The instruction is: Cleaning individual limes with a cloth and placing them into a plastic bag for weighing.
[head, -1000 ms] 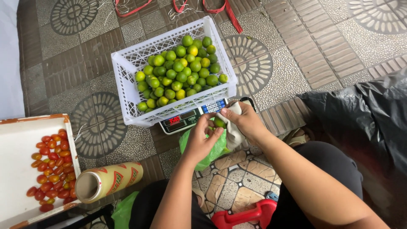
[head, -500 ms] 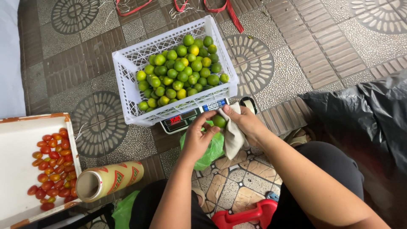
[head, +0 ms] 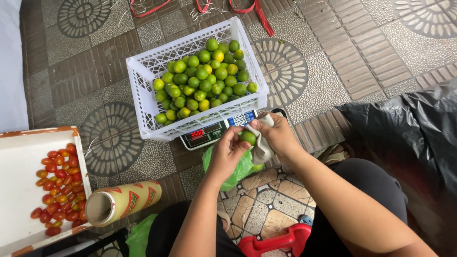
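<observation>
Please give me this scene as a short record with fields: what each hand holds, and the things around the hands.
left hand: holds a green lime with its fingertips
right hand: grips a pale cloth against the lime
crate: white plastic, filled with green and yellowish limes, resting on a scale
green bag: under the hands, on the tiled floor
box: white, at the left, holds small red tomatoes
roll: lies on its side beside the box
black bag: at the right
</observation>
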